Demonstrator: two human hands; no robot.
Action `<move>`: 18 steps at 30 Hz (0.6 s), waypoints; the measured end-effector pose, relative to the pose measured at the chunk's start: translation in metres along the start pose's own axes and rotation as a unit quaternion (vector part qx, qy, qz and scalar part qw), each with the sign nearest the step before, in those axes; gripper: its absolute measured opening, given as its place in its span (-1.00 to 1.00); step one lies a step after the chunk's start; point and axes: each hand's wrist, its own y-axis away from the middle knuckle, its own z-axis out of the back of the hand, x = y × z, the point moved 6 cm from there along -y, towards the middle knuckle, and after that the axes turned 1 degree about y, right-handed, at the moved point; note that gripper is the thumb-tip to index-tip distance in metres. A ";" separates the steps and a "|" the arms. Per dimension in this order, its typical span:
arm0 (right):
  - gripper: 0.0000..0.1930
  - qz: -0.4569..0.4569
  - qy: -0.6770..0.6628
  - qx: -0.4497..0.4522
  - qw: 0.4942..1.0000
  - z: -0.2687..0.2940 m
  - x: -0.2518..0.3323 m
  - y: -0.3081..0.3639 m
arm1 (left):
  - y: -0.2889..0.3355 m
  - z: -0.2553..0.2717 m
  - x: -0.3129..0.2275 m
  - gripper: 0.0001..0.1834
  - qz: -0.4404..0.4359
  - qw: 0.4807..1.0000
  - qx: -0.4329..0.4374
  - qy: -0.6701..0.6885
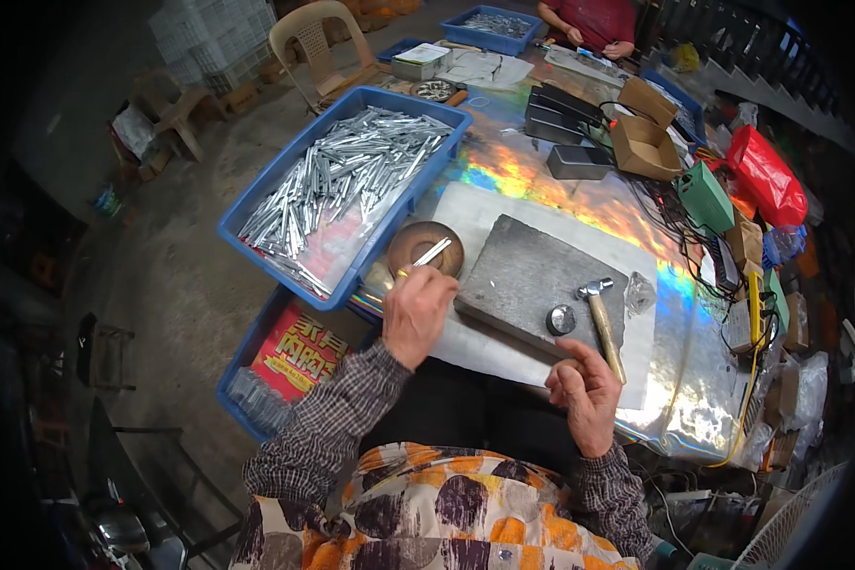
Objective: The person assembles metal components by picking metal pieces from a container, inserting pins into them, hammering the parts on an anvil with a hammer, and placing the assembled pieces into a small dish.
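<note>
My left hand (418, 315) is over the near edge of a round brown wooden bowl (399, 239). Its fingers are pinched together, and what they hold, if anything, is hidden. Some thin silvery strips (434, 251) lie at the bowl, just past the fingertips. My right hand (587, 394) hovers at the near edge of a thick grey slab (527, 261), index finger and thumb apart, with nothing seen between them. A small dark round container (560, 320) sits on the slab. Beside it lies a hammer (602, 328) with a wooden handle, its head pointing away from me.
A blue tray (233, 228) heaped with silvery metal strips (351, 166) stands left of the bowl. Below it is another blue bin (233, 380) holding a red package. Cardboard boxes (644, 147), cables and a red bag (765, 176) crowd the right. A person (594, 24) works at the far end.
</note>
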 end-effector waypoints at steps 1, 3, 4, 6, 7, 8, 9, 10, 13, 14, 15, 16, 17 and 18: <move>-0.73 -0.007 0.008 -0.018 1.000 0.004 -0.002 0.002 | -0.002 -0.002 0.013 -0.90 0.005 0.997 -0.017 -0.075; -0.75 -0.013 0.034 -0.012 0.999 0.007 -0.007 0.005 | -0.001 -0.012 0.034 -0.91 0.008 0.991 -0.009 -0.136; -0.77 -0.021 0.063 -0.013 0.998 0.007 -0.010 0.007 | -0.001 -0.018 0.042 -0.91 0.009 0.982 0.001 -0.189; -0.80 -0.015 0.057 -0.019 0.998 0.006 -0.011 0.009 | 0.001 -0.027 0.053 -0.97 0.021 0.976 0.022 -0.214; -0.80 -0.020 0.070 -0.016 0.997 0.007 -0.011 0.010 | -0.001 -0.032 0.054 -0.98 0.014 0.972 0.044 -0.231; -0.81 -0.025 0.082 -0.012 0.996 0.008 -0.011 0.010 | -0.001 -0.036 0.055 -0.97 0.007 0.966 0.067 -0.249; -0.82 -0.029 0.085 -0.015 0.996 0.009 -0.012 0.011 | -0.001 -0.038 0.056 -0.94 0.008 0.965 0.075 -0.253; -0.82 -0.030 0.081 -0.011 0.996 0.010 -0.014 0.011 | -0.002 -0.038 0.056 -0.94 0.009 0.963 0.076 -0.258; -0.83 -0.033 0.088 -0.007 0.996 0.011 -0.017 0.010 | -0.002 -0.028 0.054 -0.92 0.000 0.968 0.063 -0.244; -0.83 -0.034 0.087 -0.007 0.996 0.012 -0.018 0.010 | -0.004 -0.023 0.052 -0.92 0.000 0.967 0.064 -0.245; -0.84 -0.031 0.095 -0.010 0.995 0.013 -0.018 0.010 | -0.007 -0.015 0.048 -0.92 -0.007 0.975 0.059 -0.213; -0.85 -0.028 0.104 -0.015 0.994 0.015 -0.017 0.011 | -0.010 -0.006 0.044 -0.91 -0.014 0.982 0.054 -0.179; -0.85 -0.030 0.102 -0.014 0.994 0.016 -0.017 0.012 | -0.014 0.007 0.044 -0.91 -0.013 0.982 0.057 -0.180; -0.85 -0.036 0.104 -0.017 0.994 0.018 -0.018 0.012 | -0.021 0.024 0.047 -0.91 -0.025 0.978 0.049 -0.200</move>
